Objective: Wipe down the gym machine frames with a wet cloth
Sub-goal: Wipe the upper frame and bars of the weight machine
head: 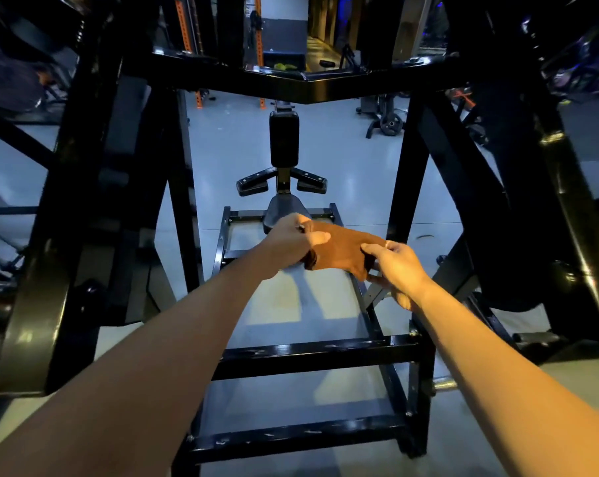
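Pinching brown cloth point(339, 251) | left hand point(291, 244) grips | right hand point(397, 266) grips

cloth point(339, 251) between both hands, above frame point(311, 351), seat point(284, 210) behind

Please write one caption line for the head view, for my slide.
Both hands, left hand and right hand, hold a brown cloth above the black machine frame.

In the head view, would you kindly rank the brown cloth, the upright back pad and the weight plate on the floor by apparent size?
1. brown cloth, though it is nearest the camera, which inflates it.
2. upright back pad.
3. weight plate, farthest off, so its true size is uncertain.
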Demonstrator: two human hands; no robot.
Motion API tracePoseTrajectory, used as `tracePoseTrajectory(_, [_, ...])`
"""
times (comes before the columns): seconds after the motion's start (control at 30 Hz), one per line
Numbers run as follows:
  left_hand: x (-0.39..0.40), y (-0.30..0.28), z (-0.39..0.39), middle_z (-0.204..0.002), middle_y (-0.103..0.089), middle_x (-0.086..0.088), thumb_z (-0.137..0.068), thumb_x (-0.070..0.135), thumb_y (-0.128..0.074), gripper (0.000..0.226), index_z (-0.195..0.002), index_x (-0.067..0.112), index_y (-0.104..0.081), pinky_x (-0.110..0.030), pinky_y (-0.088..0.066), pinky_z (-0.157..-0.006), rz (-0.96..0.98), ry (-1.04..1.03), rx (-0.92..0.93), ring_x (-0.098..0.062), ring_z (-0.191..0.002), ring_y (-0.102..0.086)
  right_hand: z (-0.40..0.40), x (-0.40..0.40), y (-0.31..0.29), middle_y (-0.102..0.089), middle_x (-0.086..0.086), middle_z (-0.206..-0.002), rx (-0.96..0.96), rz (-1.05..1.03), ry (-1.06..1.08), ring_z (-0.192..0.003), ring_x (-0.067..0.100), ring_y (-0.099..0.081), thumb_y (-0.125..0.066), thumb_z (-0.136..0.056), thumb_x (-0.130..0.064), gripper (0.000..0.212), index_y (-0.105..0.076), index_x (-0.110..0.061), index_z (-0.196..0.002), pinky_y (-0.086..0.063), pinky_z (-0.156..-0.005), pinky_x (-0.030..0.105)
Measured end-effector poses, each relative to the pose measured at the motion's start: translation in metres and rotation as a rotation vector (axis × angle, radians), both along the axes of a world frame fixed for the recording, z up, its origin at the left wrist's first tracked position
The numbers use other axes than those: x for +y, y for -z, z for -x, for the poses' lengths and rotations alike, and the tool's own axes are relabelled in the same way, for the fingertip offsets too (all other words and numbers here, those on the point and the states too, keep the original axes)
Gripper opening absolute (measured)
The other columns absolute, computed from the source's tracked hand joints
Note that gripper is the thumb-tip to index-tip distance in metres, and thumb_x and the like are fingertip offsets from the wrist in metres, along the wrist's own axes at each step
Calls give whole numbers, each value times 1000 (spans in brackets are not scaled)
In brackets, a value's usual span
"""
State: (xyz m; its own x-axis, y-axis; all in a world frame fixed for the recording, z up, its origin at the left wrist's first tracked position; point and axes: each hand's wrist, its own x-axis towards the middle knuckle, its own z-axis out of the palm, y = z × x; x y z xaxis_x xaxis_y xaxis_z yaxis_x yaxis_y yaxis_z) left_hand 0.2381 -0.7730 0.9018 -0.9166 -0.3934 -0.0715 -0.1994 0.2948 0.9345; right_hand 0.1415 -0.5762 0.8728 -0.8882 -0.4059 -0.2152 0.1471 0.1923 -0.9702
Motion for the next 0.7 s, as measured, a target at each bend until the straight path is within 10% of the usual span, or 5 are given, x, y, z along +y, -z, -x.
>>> tracePoseTrajectory(0.1, [-7, -3, 1, -102, -68, -8, -93, 29, -73, 18, -101, 13, -69, -34, -56, -80, -51, -113, -25, -21, -94, -66, -8, -9, 0, -80, 12, -94, -81, 103, 52, -87, 24, -77, -67, -100, -23, 16, -73, -8, -101, -64, -81, 41])
tracePoseTrajectory(0.37, [-25, 4, -20, -76, -63, -12, -95, 31, -73, 40, -105, -7, -70, -29, -56, -52, -187, -169, -39, -17, -58, -66, -7, -35, -3, -72, 10, -79, 78, 2, 66, -65, 19, -68, -67, -102, -32, 31, -68, -1, -95, -52, -47, 20])
tracePoseTrajectory(0.5, [-21, 9, -14, -91, -73, -14, -88, 37, -78, 33, -97, 5, -76, -42, -65, -71, 74, -222, -65, -26, -83, -73, -18, -37, 23, -65, 7, -91, 75, -213, 148, -93, 28, -67, -70, -99, -34, 30, -64, -6, -105, -49, -74, 29])
tracePoseTrajectory(0.7, [-8, 14, -27, -92, -66, -2, -91, 33, -74, 22, -94, 13, -66, -38, -54, -79, 758, 43, -171, -22, -90, -63, -47, -62, 44, -49, 22, -138, -978, 261, 55, -124, 49, -54, -49, -99, -67, 76, -47, -6, -144, -56, -87, 58])
